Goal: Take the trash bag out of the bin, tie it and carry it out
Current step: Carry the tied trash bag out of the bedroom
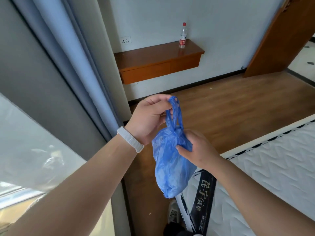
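Note:
A small blue trash bag (170, 169) hangs in the air in front of me, its two handle loops twisted together above a knot. My left hand (150, 116), with a white band on the wrist, pinches the tops of the loops. Just under the knot, my right hand (196, 147) grips the bag's neck from the right side. No bin is in view.
A mattress (276, 164) fills the lower right. Blue-grey curtains (68, 57) and a window hang at left. A wall-mounted wooden shelf (158, 60) carries a clear bottle (182, 35). Wooden floor (230, 106) leads to an open wooden door (281, 40) at upper right.

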